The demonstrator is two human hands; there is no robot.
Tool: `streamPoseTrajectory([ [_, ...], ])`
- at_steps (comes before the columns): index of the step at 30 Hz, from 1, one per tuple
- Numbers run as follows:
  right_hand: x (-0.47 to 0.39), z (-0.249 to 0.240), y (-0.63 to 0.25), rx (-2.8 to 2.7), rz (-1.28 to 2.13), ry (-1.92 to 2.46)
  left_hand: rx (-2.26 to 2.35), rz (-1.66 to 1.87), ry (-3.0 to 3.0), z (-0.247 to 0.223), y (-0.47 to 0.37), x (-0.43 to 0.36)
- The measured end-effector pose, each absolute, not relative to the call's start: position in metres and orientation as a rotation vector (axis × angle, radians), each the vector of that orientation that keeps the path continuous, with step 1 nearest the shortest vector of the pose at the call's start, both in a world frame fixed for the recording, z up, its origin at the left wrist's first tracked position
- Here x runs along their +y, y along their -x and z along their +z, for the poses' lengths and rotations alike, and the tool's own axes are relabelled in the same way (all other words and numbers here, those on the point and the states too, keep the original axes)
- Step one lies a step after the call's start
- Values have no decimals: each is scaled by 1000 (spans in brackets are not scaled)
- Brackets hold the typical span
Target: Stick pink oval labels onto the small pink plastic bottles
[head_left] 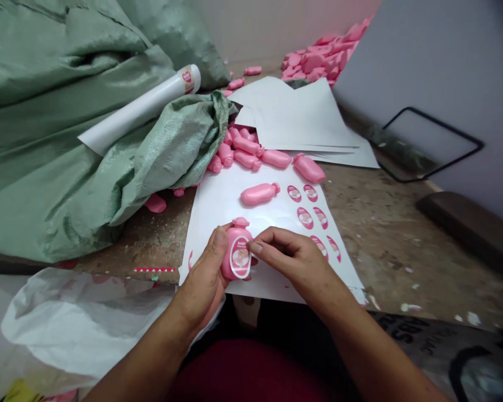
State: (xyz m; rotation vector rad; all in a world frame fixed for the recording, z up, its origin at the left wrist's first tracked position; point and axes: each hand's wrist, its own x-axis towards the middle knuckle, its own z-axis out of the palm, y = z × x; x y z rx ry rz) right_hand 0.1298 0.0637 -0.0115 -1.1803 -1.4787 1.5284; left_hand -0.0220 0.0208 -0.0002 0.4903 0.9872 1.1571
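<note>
My left hand (207, 276) is wrapped round a small pink bottle (231, 268), cap pointing away from me. An oval label (240, 257) with a picture and lettering lies on the bottle's face. At the label's right edge, the thumb and index finger of my right hand (295, 259) are pinched together; whether they grip the edge is too small to tell. Beneath both hands is a white sheet (213, 209) with oval stickers (305, 218) along its right side. Beyond my hands, a loose pink bottle (260, 194) rests on the sheet.
A green woven sack (163, 156) at the left has pink bottles (245, 145) at its mouth and a white paper roll (142, 109) on top. Blank sheets (293, 117) lie behind. A pink heap (318, 58) is at the back; a black wire frame (440, 128) is at the right.
</note>
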Motion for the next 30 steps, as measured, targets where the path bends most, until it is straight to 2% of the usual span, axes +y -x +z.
streamPoseTrajectory([
  [16, 61, -9, -127, -1472, 1480, 1202, 957, 1155, -488, 0, 21, 18],
  [23, 55, -9, -129, -1637, 1245, 1333, 907, 1065, -437, 6, 24, 20],
  [28, 57, -11, -137, -1712, 866, 1454, 930, 972, -386, 9, 31, 21],
  [30, 58, -13, -141, -1668, 875, 1438, 936, 958, -356, 8, 31, 21],
])
